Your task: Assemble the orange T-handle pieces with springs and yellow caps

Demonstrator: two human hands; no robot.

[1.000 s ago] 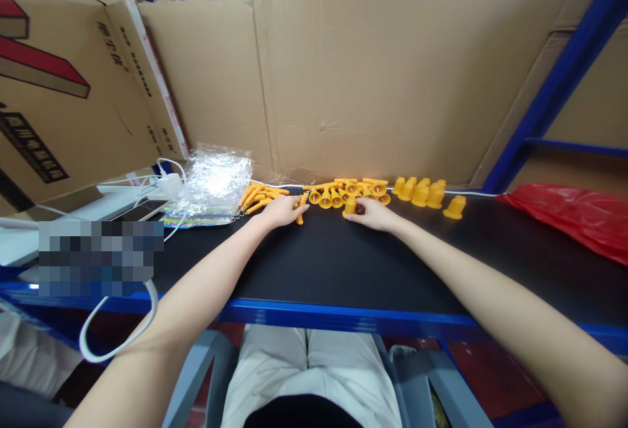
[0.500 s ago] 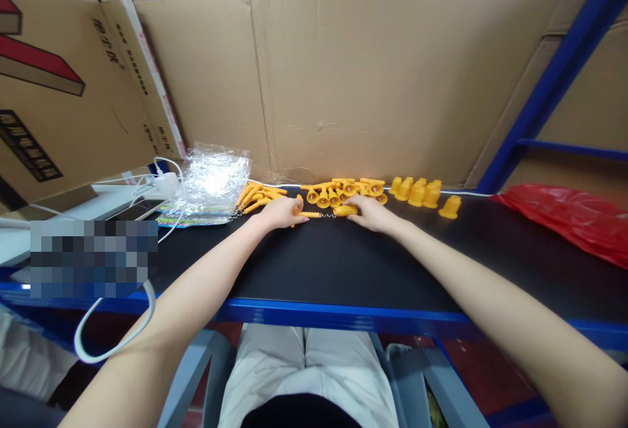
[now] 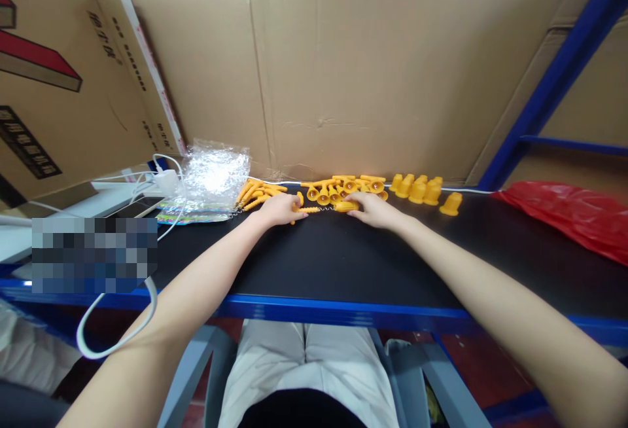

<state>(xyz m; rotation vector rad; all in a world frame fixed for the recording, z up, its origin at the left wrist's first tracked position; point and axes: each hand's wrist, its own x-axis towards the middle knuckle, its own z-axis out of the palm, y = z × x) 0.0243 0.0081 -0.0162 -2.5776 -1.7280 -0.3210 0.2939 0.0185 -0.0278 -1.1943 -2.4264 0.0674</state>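
Observation:
My left hand (image 3: 279,209) pinches a thin ridged orange stick (image 3: 308,209) that lies along the black shelf top (image 3: 343,258). My right hand (image 3: 373,210) grips a small orange cap (image 3: 345,206) lying on its side. The stick's tip points at the cap's mouth, almost touching it. Behind my hands lie a pile of orange sticks (image 3: 258,194), a cluster of orange funnel-shaped parts (image 3: 346,187) and several upright orange caps (image 3: 422,190).
A crumpled clear plastic bag (image 3: 212,177) lies left of the sticks. A white charger and cables (image 3: 164,182) sit further left. A red plastic bag (image 3: 574,215) lies at the right. Cardboard walls (image 3: 373,74) close off the back, with a blue rack post (image 3: 554,81).
The right hand laid the orange cap on its side and the left hand turned the stick to point at it. Both hands drew the two pieces closer together.

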